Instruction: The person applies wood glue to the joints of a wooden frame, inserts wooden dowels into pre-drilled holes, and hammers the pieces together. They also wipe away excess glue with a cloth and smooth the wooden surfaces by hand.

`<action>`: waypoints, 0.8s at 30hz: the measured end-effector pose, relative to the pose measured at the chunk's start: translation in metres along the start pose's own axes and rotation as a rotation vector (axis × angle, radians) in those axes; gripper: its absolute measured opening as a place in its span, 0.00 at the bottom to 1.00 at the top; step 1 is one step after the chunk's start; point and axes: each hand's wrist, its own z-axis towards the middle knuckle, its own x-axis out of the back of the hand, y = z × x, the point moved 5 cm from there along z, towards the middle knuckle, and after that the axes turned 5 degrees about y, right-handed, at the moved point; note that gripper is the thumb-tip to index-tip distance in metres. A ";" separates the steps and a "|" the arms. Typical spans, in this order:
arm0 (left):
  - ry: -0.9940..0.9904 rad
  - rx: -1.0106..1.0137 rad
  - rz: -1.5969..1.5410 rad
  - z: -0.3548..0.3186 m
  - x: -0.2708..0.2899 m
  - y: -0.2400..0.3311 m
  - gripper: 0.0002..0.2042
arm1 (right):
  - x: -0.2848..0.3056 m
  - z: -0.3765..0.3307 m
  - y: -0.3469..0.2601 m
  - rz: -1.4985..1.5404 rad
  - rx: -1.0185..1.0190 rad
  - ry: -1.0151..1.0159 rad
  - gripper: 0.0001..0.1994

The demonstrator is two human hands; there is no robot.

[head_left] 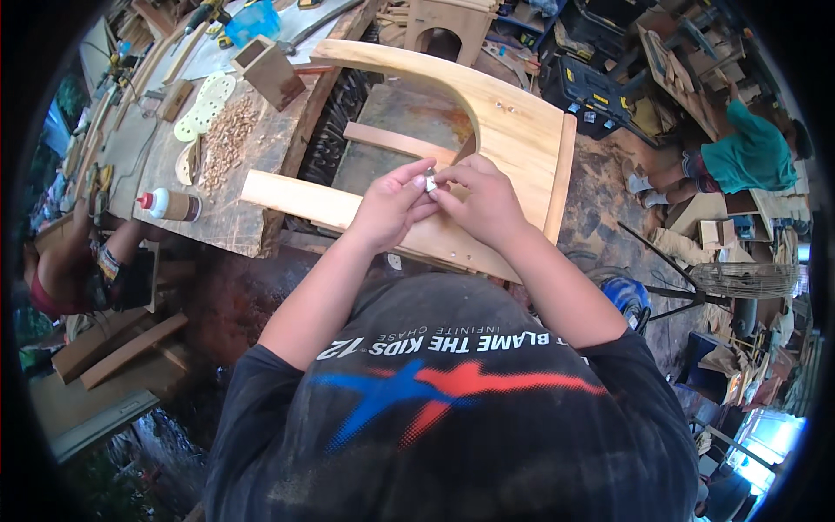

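Note:
My left hand (pixel 389 209) and my right hand (pixel 484 197) meet over a pale wooden frame (pixel 519 143) with a curved inner edge. Between their fingertips is a small whitish piece (pixel 430 184), too small to name. My left thumb and fingers close round one side of it, and my right fingers pinch the other. Small holes or marks show in the frame's flat panel, and a straight wooden arm (pixel 300 193) of it reaches left under my hands. A narrower wooden bar (pixel 396 143) lies beyond them.
A workbench (pixel 252 204) at the left bears a heap of small wooden plugs (pixel 228 139), perforated sanding discs (pixel 205 106), a red-capped bottle (pixel 174 205) and a wooden box (pixel 268 71). Black toolbox (pixel 584 97), standing fan (pixel 746 280) and a person in green (pixel 748 152) are at right. Another person (pixel 65 270) sits left.

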 end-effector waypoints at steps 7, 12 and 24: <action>-0.045 -0.038 -0.031 -0.002 -0.003 0.000 0.24 | 0.006 -0.003 -0.008 -0.064 0.110 0.044 0.09; -0.009 -0.034 0.049 -0.001 -0.005 -0.002 0.22 | 0.010 -0.009 -0.004 0.061 -0.005 0.015 0.08; 0.062 -0.053 0.126 -0.003 -0.009 0.003 0.23 | 0.024 -0.060 -0.003 -0.144 -0.079 -0.478 0.10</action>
